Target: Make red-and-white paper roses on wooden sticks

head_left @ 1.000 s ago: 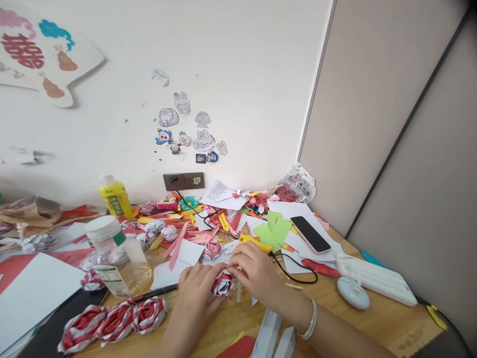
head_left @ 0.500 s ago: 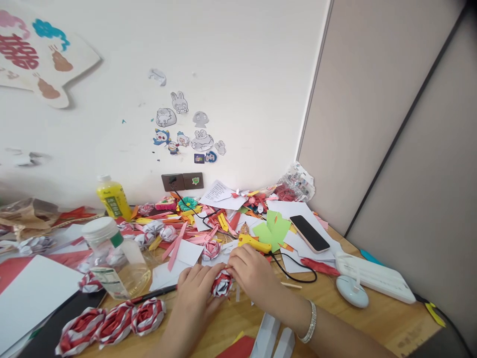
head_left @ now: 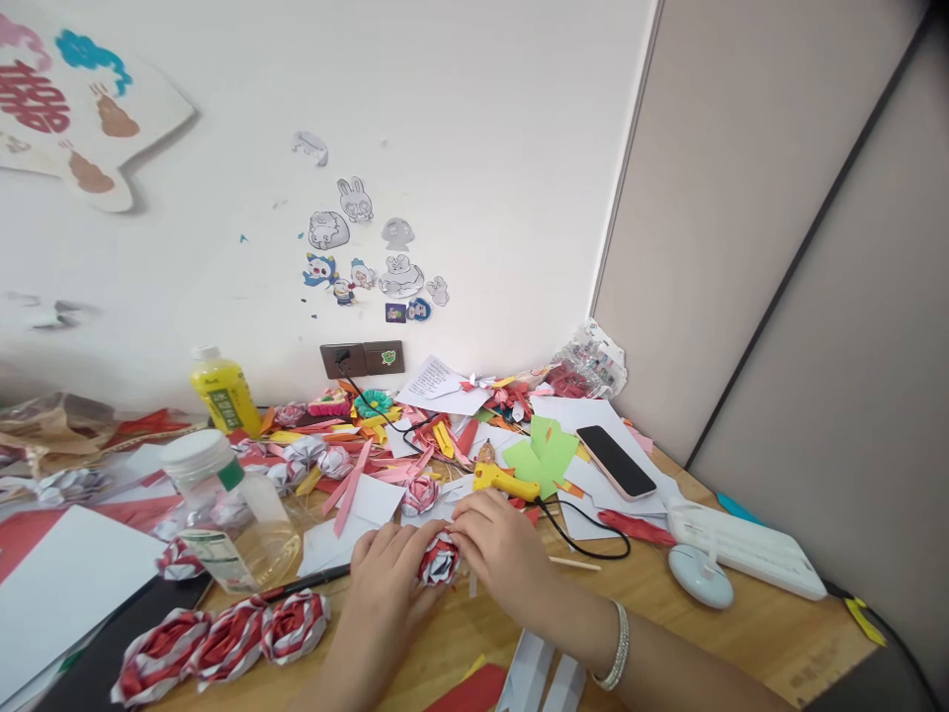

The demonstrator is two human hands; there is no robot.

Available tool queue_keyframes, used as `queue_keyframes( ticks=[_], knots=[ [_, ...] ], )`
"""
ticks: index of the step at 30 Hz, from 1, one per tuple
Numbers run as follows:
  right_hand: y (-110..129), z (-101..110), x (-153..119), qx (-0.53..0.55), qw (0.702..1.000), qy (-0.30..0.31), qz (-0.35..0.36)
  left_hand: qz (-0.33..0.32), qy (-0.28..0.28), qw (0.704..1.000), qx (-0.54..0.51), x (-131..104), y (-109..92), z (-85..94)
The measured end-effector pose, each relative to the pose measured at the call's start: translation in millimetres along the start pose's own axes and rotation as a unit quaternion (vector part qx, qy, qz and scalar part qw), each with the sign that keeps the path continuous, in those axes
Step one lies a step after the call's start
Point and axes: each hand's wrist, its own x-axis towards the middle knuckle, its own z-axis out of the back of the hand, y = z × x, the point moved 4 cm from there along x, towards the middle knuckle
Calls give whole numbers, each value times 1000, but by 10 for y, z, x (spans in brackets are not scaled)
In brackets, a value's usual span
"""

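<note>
A red and white rolled paper flower point(head_left: 439, 560) sits between my two hands above the wooden table. My left hand point(head_left: 392, 569) is closed round its left side, with the thumb underneath. From the right, my right hand point(head_left: 500, 549) pinches the flower's upper edge, fingertips pressed together; a bracelet circles that wrist. Just behind the hands lies a yellow glue gun point(head_left: 506, 483) with a black cord. Another red and white paper flower point(head_left: 420, 495) rests on the papers behind my left hand.
Three larger paper flowers point(head_left: 229, 643) line the front left, near a clear jar point(head_left: 222, 534) and a yellow bottle point(head_left: 224, 392). Paper strips cover the back. At the right are a phone point(head_left: 616, 462), a white mouse point(head_left: 701, 577) and a white power strip point(head_left: 748, 549).
Both hands have shifted very slightly up and left in view, still on the flower. More of a thin wooden stick shows beside my right hand.
</note>
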Motion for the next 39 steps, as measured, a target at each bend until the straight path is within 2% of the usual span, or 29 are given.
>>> queue_keyframes(
  ticks=[6,13,17,21,26,39],
  knots=[
    [-21,51,10,132,990,16,-53,9,-4,1000,-8,4,29,18],
    [-28,60,11,172,981,10,-93,30,-16,999,-14,3,65,27],
    [23,72,-4,137,990,6,-37,36,-24,999,-14,-5,95,4],
    [68,77,-14,79,996,29,1,34,-27,999,-18,-7,108,-6],
    [77,82,-9,74,996,55,-6,33,-18,999,-8,-16,99,-1],
    [55,55,-20,111,992,57,-32,20,-38,999,10,-2,56,33]
  ],
)
